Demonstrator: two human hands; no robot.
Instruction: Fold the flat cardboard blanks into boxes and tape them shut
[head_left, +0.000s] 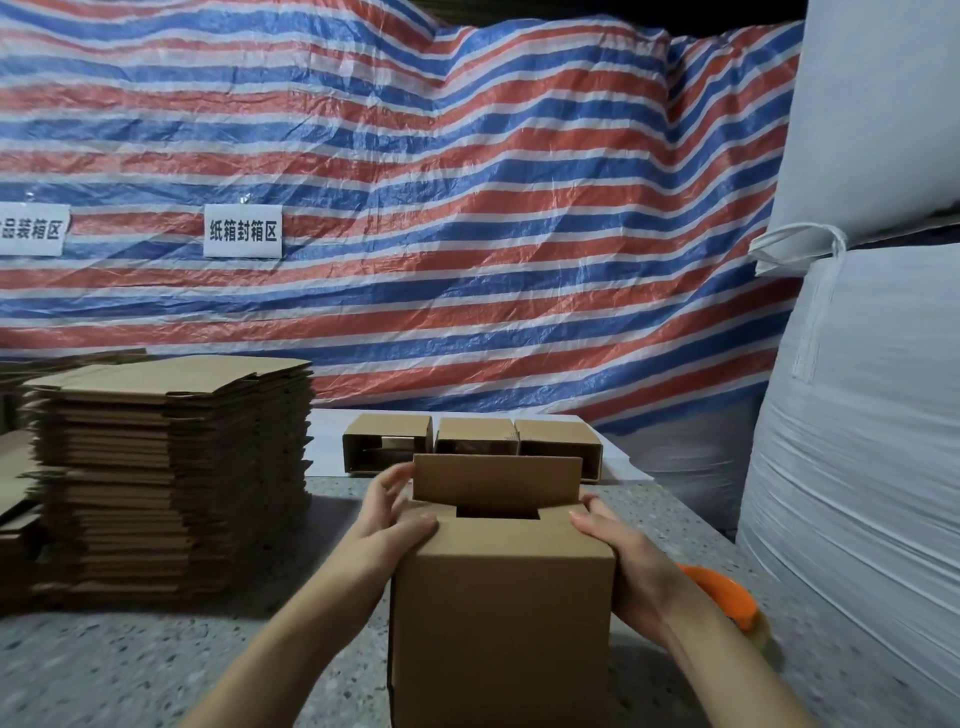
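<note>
Head view: hands (395, 525) grip box (501, 613) edges.

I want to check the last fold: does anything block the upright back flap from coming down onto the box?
Nothing visible blocks it. The back flap stands upright over the box; the left hand and right hand grip the box sides, with their fingers beside the flap.

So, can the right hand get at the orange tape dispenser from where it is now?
Probably yes. The tape dispenser lies on the table just behind the right hand, with nothing between them. But that hand holds the box, so it must let go first.
</note>
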